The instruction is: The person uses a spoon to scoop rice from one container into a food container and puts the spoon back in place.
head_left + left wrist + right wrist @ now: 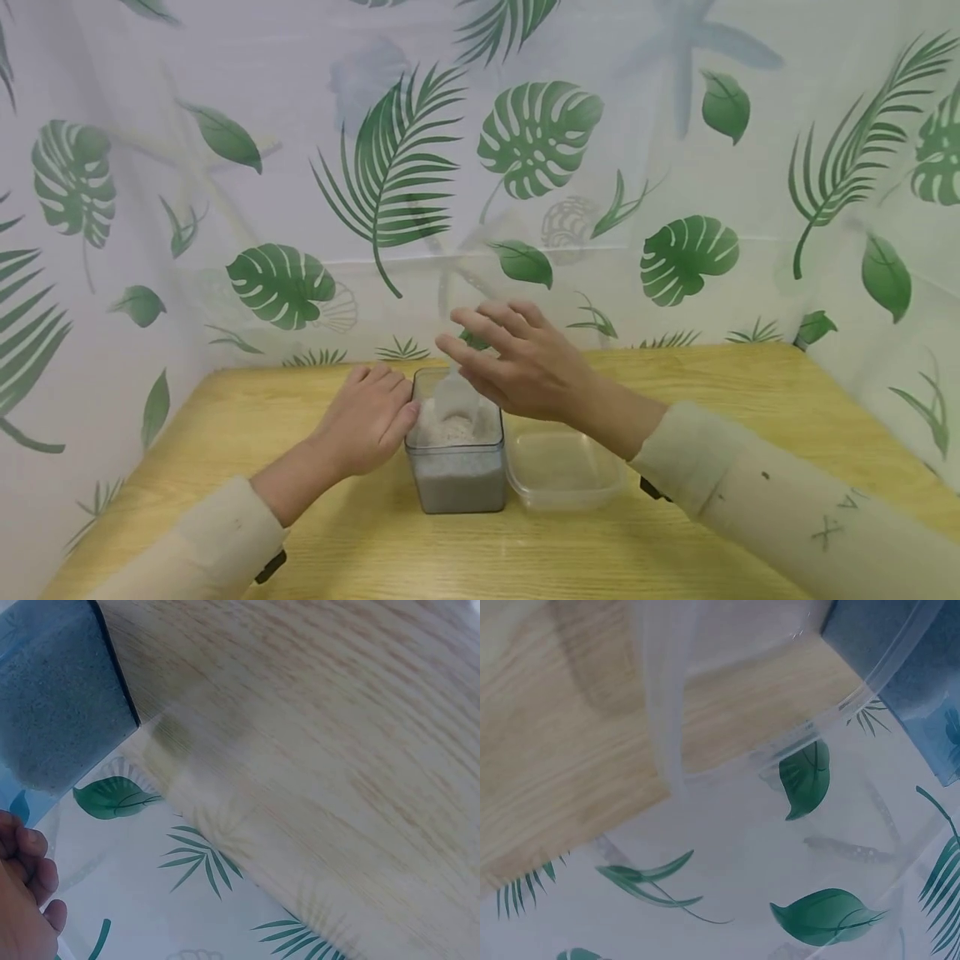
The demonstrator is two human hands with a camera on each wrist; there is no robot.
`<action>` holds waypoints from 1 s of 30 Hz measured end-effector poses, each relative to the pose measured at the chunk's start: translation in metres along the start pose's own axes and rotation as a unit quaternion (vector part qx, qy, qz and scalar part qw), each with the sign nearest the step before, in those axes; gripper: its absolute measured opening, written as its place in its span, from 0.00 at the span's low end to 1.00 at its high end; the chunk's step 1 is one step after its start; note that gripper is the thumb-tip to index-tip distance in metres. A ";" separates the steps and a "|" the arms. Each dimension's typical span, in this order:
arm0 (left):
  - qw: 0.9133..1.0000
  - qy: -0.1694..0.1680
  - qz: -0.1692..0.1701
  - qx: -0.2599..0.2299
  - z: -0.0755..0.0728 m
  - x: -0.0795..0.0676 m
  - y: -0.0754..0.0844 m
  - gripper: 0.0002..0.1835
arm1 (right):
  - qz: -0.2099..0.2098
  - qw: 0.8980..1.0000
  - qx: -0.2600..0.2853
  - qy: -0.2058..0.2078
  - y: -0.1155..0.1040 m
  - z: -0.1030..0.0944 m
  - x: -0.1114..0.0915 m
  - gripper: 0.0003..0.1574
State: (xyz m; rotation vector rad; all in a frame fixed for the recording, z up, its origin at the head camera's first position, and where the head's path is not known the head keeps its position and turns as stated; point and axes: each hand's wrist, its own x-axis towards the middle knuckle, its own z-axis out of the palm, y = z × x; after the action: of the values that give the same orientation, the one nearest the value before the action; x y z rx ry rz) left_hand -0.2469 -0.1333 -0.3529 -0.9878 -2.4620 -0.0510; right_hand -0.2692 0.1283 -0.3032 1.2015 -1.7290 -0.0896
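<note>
A clear bluish-grey storage container holds pale, fine grain, with its open top facing up. At its left rim my left hand grips the side, thumb along the edge; in the left wrist view its curled fingers show beside the container wall. Over the container's right back part, my right hand holds a translucent white scoop by its upper end, fingers pointing left. The scoop's lower end meets the grain. My right hand is outside the right wrist view.
A clear, shallow plastic box stands just right of the container; its rim crosses the right wrist view. Both stand on a wood-grain table. A leaf-printed white sheet hangs behind and at the sides.
</note>
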 end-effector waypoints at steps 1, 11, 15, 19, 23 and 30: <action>1.000 0.000 0.001 0.001 0.000 0.000 0.000 0.13 | -0.010 1.000 -0.012 -0.010 0.000 0.000 0.002 0.21; 1.000 -0.003 0.008 0.004 0.001 0.002 -0.001 0.15 | 0.002 0.975 0.005 -0.222 -0.001 0.005 0.010 0.28; 1.000 -0.001 0.005 -0.004 0.002 0.001 0.001 0.15 | 0.064 0.936 0.065 -0.341 -0.004 0.006 0.009 0.31; 1.000 0.002 0.004 -0.006 0.001 0.000 0.001 0.15 | 0.089 0.922 0.083 -0.367 -0.004 0.008 0.009 0.30; 1.000 -0.001 0.000 -0.006 0.001 -0.001 0.001 0.15 | 0.094 0.926 0.092 -0.354 -0.005 0.011 0.008 0.30; 1.000 -0.005 0.003 0.004 0.000 -0.001 0.002 0.15 | 0.124 0.929 0.091 -0.337 -0.007 0.014 0.004 0.31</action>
State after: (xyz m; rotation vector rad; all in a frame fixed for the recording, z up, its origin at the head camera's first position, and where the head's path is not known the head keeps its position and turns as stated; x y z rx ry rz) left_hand -0.2456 -0.1325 -0.3534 -0.9932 -2.4662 -0.0345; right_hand -0.2747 0.1155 -0.3111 1.1430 -2.5280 -0.2133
